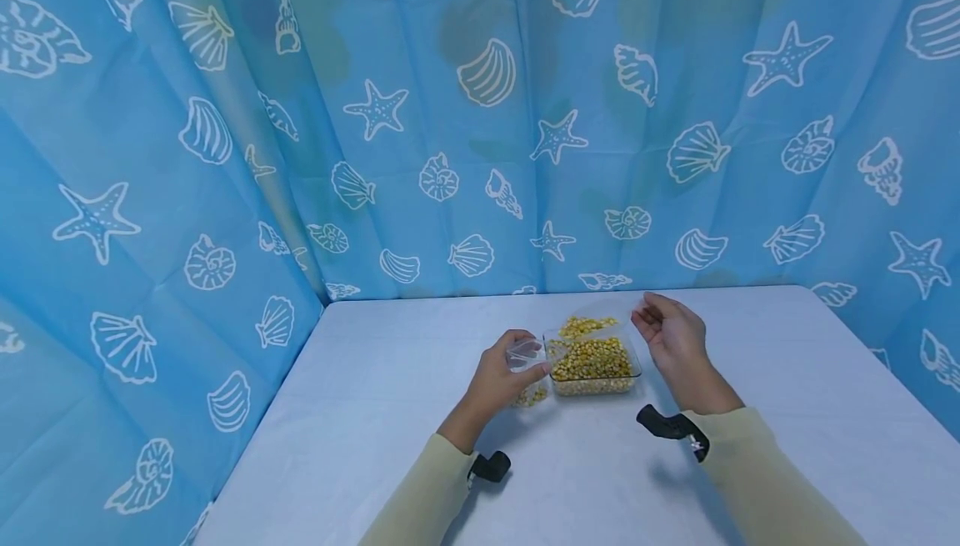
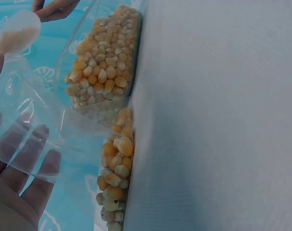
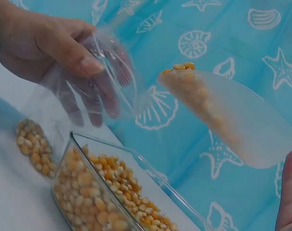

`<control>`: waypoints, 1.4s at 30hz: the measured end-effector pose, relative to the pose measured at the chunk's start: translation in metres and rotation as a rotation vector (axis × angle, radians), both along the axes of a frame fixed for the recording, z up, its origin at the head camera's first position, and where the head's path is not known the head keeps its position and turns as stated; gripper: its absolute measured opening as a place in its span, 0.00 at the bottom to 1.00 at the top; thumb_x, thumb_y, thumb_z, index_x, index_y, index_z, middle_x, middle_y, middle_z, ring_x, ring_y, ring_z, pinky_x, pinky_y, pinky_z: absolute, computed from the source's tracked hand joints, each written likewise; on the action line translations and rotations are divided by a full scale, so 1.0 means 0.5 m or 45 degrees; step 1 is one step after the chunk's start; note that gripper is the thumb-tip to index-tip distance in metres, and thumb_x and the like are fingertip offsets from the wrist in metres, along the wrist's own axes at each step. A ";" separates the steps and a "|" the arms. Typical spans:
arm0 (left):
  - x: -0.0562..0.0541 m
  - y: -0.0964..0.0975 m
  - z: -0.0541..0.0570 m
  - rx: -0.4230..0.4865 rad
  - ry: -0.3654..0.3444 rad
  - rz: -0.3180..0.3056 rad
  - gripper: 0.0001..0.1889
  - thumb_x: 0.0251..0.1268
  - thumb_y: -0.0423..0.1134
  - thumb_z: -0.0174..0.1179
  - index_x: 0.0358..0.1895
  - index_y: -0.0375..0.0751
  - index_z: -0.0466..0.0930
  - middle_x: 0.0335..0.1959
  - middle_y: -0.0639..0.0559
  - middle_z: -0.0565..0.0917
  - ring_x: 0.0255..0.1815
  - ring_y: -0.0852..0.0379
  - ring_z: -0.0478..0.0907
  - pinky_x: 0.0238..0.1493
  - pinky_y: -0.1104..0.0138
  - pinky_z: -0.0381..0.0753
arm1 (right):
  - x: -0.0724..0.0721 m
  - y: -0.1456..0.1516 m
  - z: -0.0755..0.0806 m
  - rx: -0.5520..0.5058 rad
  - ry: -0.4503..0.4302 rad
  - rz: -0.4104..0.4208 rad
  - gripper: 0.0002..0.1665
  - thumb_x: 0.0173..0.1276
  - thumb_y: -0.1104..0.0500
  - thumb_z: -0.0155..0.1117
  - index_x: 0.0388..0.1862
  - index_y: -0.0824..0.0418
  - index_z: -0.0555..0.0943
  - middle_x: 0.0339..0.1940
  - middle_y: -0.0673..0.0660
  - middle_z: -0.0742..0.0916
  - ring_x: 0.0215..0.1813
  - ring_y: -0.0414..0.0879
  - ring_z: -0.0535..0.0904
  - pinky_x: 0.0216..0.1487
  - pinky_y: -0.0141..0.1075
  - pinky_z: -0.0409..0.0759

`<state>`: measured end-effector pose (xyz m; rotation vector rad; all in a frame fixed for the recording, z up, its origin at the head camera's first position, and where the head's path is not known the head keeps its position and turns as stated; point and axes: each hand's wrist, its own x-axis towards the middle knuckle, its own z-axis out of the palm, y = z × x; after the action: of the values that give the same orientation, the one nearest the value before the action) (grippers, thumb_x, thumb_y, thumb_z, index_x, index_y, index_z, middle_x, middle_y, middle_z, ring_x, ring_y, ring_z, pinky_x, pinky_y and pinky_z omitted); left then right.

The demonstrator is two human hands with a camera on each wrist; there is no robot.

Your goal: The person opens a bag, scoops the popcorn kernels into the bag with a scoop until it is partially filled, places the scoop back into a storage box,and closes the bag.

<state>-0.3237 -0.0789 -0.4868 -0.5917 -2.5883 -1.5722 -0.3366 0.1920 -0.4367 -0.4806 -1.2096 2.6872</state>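
A clear plastic bag is held at its mouth by my left hand, whose fingers show through the film. Corn kernels lie in the bag's lower part on the table. My right hand grips a translucent scoop, only its thumb and some fingertips showing in the wrist views. Kernels sit along the tilted scoop's low side and at its tip, raised above the glass container. That container stands just right of the bag, filled with yellow corn kernels.
A white-covered table carries everything. Behind it and along the left hangs a blue curtain with white shell and starfish prints. Black wrist mounts are on both sleeves.
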 end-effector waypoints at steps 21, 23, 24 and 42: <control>0.004 0.003 0.010 -0.041 -0.048 0.042 0.31 0.57 0.60 0.67 0.62 0.51 0.73 0.55 0.60 0.79 0.62 0.51 0.72 0.61 0.48 0.69 | -0.001 -0.037 -0.021 0.091 0.026 0.068 0.14 0.69 0.58 0.65 0.49 0.61 0.74 0.40 0.55 0.77 0.42 0.44 0.77 0.50 0.34 0.80; 0.004 0.003 0.010 -0.051 -0.049 0.040 0.30 0.58 0.59 0.67 0.61 0.52 0.74 0.56 0.59 0.79 0.62 0.51 0.71 0.61 0.48 0.69 | -0.004 -0.038 -0.025 0.126 0.036 0.058 0.15 0.69 0.56 0.66 0.49 0.60 0.74 0.41 0.55 0.77 0.43 0.44 0.77 0.50 0.34 0.80; 0.004 0.003 0.010 -0.055 -0.049 0.037 0.30 0.58 0.59 0.67 0.61 0.52 0.74 0.55 0.59 0.79 0.62 0.51 0.72 0.61 0.49 0.69 | -0.009 -0.037 -0.032 0.145 0.050 0.054 0.15 0.68 0.56 0.66 0.49 0.60 0.75 0.41 0.56 0.77 0.43 0.45 0.78 0.50 0.34 0.80; 0.002 0.001 0.008 -0.075 -0.031 0.032 0.29 0.60 0.62 0.63 0.60 0.50 0.78 0.55 0.57 0.80 0.56 0.54 0.76 0.55 0.54 0.75 | -0.008 -0.060 -0.012 0.163 0.075 0.077 0.13 0.70 0.59 0.64 0.48 0.63 0.74 0.36 0.56 0.79 0.37 0.44 0.80 0.46 0.34 0.81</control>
<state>-0.3228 -0.0784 -0.4826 -0.5450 -2.6571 -1.5100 -0.3405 0.1621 -0.4429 -0.3498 -1.3897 2.6318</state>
